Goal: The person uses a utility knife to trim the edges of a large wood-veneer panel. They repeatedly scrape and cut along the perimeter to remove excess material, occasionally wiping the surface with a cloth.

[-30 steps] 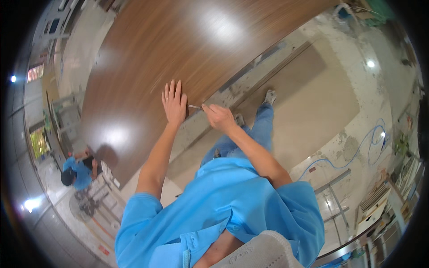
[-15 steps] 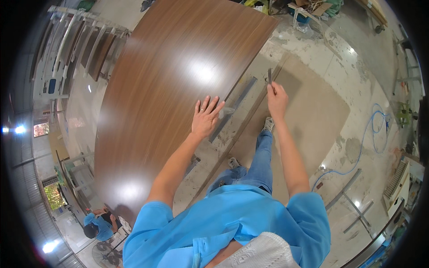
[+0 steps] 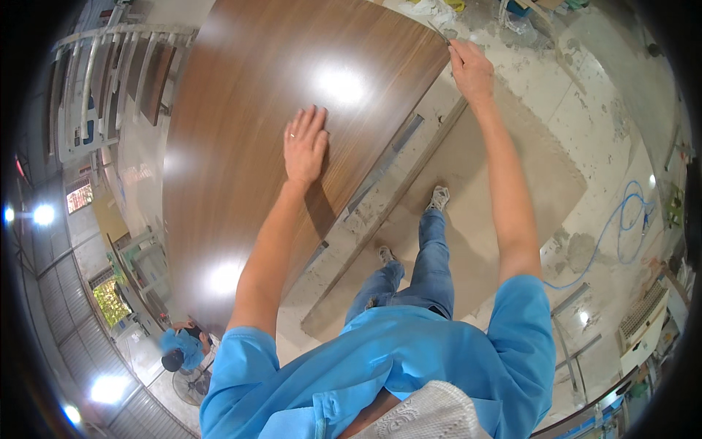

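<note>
Panel [image 3: 256, 117], judged broad, stiff and slick-faced, is pressed flat by the open left hand [image 3: 306, 144] while a thin blade [image 3: 439, 31] is pinched in the right hand [image 3: 472, 69] at its far corner.

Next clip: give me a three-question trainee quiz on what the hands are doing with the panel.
1. True or false: the left hand lies flat, palm down, on the brown wood-grain panel.
2. Where is the right hand? A) on the blue hose B) at the panel's far corner, pinching a thin tool C) on the person's knee
3. Fill in: the blue hose lies on the ____.

Key: 1 true; 2 B; 3 floor.
</note>
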`<move>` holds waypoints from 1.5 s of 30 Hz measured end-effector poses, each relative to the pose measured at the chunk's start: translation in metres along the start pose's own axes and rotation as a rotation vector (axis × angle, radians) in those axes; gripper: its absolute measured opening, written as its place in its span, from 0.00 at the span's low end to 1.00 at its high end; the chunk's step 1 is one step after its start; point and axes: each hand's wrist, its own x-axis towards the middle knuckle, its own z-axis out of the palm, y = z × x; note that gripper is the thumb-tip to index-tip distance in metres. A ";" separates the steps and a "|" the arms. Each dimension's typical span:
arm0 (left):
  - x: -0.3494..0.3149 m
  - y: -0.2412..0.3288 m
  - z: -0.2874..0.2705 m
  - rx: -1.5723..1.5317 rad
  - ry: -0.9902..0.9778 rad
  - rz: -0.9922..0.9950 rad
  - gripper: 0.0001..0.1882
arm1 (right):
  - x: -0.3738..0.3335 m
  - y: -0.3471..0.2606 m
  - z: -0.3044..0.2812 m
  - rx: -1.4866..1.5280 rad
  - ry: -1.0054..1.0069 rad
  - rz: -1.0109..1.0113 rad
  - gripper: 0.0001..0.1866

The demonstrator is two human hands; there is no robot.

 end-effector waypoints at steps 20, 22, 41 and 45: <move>0.004 -0.009 0.004 -0.108 0.157 -0.023 0.26 | 0.000 0.009 -0.010 -0.044 -0.036 -0.064 0.12; 0.004 -0.009 0.004 -0.111 0.166 -0.016 0.26 | -0.008 -0.001 -0.011 -0.047 -0.037 -0.041 0.12; -0.195 -0.168 0.002 -0.186 0.255 -0.072 0.24 | -0.255 -0.200 0.025 0.009 -0.148 -0.196 0.14; -0.325 -0.231 -0.013 -0.088 0.179 -0.250 0.26 | -0.328 -0.257 0.035 -0.105 -0.225 -0.273 0.18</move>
